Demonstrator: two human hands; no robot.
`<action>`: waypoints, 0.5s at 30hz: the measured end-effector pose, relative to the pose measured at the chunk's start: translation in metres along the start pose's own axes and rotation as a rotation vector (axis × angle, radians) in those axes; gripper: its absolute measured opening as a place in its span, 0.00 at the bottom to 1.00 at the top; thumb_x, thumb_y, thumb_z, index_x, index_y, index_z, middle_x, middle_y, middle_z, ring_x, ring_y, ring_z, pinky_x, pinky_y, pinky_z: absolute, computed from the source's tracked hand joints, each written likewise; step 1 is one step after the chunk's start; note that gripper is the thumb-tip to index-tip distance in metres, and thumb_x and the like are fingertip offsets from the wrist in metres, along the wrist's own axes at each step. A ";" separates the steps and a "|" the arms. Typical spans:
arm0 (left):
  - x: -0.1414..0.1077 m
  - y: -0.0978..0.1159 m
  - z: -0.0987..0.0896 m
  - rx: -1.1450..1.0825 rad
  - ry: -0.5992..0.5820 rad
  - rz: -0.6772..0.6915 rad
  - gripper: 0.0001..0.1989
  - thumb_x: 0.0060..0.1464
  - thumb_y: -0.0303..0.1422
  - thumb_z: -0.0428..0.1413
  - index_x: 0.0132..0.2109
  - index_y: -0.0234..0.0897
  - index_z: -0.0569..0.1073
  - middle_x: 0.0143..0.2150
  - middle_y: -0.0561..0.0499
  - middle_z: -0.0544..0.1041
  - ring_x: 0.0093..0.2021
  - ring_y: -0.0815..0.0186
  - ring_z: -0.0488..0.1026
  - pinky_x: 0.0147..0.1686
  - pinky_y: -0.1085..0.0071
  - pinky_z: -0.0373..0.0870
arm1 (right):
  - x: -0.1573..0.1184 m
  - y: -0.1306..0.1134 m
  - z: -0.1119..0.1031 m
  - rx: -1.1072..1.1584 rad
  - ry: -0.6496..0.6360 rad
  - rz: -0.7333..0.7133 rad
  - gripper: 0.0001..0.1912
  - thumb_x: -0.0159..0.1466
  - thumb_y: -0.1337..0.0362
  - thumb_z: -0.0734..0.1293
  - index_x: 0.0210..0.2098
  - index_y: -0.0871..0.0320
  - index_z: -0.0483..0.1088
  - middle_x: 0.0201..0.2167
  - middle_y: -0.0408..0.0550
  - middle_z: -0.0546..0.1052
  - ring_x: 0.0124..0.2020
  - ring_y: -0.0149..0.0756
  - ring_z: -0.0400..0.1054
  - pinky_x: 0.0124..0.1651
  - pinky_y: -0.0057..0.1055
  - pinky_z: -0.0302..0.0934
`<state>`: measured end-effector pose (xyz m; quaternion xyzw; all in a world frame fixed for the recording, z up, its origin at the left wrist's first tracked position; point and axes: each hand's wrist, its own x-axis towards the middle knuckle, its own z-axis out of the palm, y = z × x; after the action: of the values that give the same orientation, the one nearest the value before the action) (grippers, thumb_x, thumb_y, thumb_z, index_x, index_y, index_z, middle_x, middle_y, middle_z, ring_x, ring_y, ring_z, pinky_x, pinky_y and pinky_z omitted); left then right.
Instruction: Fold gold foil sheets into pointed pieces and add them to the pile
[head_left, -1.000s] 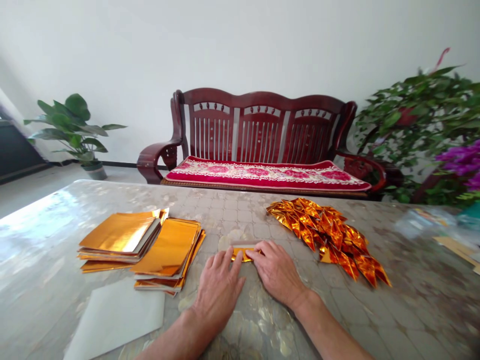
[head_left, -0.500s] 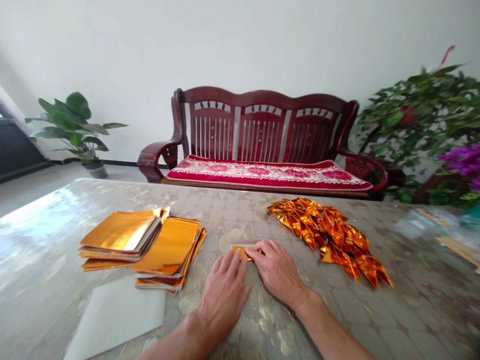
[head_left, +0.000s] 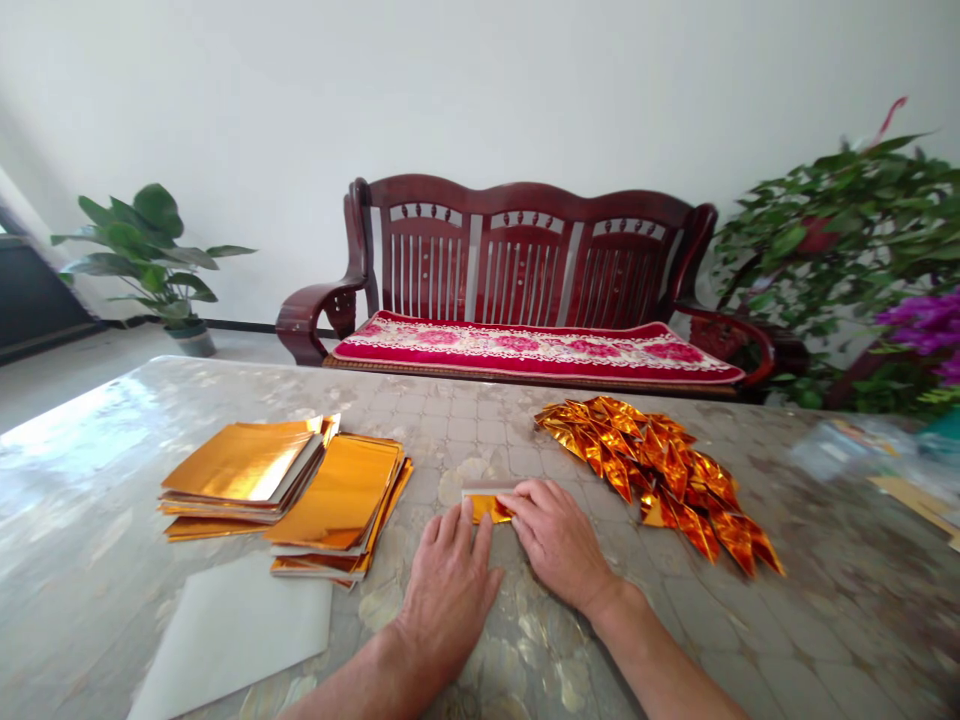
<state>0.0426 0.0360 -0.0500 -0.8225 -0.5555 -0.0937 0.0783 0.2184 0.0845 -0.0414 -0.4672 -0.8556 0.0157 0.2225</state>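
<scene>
Both hands lie palm down on the table [head_left: 465,420], meeting over a small folded strip of gold foil paper [head_left: 491,508] directly in front of the person. Its left end is under the fingertips of the left hand [head_left: 450,585], whose fingers are extended and only slightly parted, probably to keep the slippery foil from shifting. Bent fingers of the right hand [head_left: 559,535] cover the other end; whether they pinch it or merely press cannot be told. Working against the hard tabletop likely helps creases come out flat.

Left of the hands, two stacks of gold sheets [head_left: 232,460] sit side by side, presumably within easy reach, with a pale sheet [head_left: 247,620] nearer the person. Pointed folded gold pieces [head_left: 667,465] overlap in a heap to the right, apparently kept apart from the flat sheets.
</scene>
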 end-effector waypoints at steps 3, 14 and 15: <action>0.000 0.000 0.000 0.019 -0.003 0.004 0.24 0.61 0.39 0.53 0.62 0.35 0.67 0.63 0.36 0.68 0.61 0.50 0.65 0.57 0.53 0.63 | -0.001 0.005 0.001 0.015 0.071 0.099 0.15 0.68 0.70 0.60 0.51 0.55 0.72 0.44 0.50 0.74 0.47 0.41 0.64 0.52 0.38 0.59; -0.001 0.000 0.002 0.028 -0.002 -0.027 0.24 0.60 0.39 0.53 0.62 0.39 0.67 0.64 0.37 0.67 0.61 0.49 0.65 0.56 0.52 0.62 | 0.001 0.012 0.007 -0.031 0.127 0.242 0.11 0.66 0.67 0.64 0.46 0.55 0.74 0.40 0.49 0.76 0.44 0.42 0.65 0.49 0.37 0.59; 0.000 0.000 0.002 0.027 -0.009 -0.030 0.24 0.61 0.39 0.53 0.62 0.39 0.67 0.64 0.37 0.67 0.61 0.49 0.65 0.56 0.51 0.62 | 0.001 0.012 0.008 -0.036 0.126 0.240 0.11 0.65 0.67 0.65 0.46 0.55 0.74 0.40 0.49 0.76 0.44 0.43 0.65 0.49 0.37 0.59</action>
<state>0.0431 0.0359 -0.0516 -0.8133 -0.5694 -0.0838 0.0854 0.2245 0.0940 -0.0507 -0.5699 -0.7782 -0.0024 0.2640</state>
